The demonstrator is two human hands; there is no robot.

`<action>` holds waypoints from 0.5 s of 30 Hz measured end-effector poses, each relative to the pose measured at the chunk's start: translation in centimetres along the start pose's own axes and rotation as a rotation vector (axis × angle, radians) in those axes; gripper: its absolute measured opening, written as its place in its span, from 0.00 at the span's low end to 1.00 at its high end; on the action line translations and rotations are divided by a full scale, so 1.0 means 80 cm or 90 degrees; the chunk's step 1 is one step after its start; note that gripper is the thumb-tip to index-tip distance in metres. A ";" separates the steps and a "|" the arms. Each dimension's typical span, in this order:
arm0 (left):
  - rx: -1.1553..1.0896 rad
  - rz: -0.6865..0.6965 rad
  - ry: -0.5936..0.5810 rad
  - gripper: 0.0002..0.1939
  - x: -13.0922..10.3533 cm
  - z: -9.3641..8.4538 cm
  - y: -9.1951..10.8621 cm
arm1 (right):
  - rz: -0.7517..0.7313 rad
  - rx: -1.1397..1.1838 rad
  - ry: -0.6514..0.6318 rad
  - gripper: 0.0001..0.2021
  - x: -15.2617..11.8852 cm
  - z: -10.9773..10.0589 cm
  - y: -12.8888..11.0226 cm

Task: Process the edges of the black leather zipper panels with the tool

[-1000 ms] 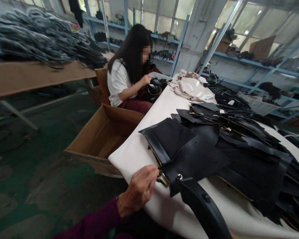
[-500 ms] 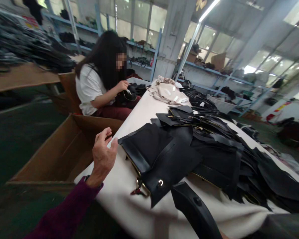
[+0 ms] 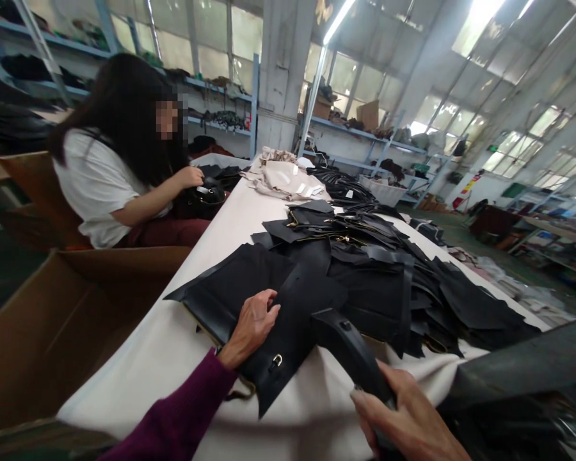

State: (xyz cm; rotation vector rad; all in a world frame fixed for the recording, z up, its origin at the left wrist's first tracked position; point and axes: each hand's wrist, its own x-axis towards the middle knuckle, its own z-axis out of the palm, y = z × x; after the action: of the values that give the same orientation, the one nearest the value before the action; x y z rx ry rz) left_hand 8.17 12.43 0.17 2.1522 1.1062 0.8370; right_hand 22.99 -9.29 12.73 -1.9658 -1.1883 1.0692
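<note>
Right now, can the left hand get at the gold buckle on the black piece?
Probably yes. The left hand lies flat on the black piece, the buckle sits just beside it, uncovered, and the right hand grips the black handle off to the side.

The left hand (image 3: pixel 250 325) lies on a leather panel (image 3: pixel 264 307) on the tabletop (image 3: pixel 173 358). To its right, the right hand (image 3: pixel 408 419) grips a curved tool (image 3: pixel 348 349). Behind both hands is a heap of leather pieces (image 3: pixel 388 275). Left of the left hand stands a cardboard box (image 3: pixel 52 320), and behind it a seated person (image 3: pixel 110 173).
</note>
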 end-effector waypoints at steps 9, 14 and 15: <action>-0.124 0.095 0.001 0.08 -0.017 -0.021 0.035 | -0.022 0.005 0.079 0.12 0.056 -0.010 0.002; -0.095 0.159 0.101 0.09 -0.028 -0.007 0.031 | 0.006 -0.043 0.109 0.16 0.040 -0.036 0.007; -0.091 0.157 0.111 0.09 -0.029 -0.006 0.030 | 0.011 -0.063 0.111 0.15 0.032 -0.038 0.009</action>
State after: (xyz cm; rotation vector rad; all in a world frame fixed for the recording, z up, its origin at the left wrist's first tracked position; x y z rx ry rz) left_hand 7.93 9.36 1.55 2.1539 0.8437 1.1968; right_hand 26.61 -7.56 12.78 -2.1008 -1.1505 0.8411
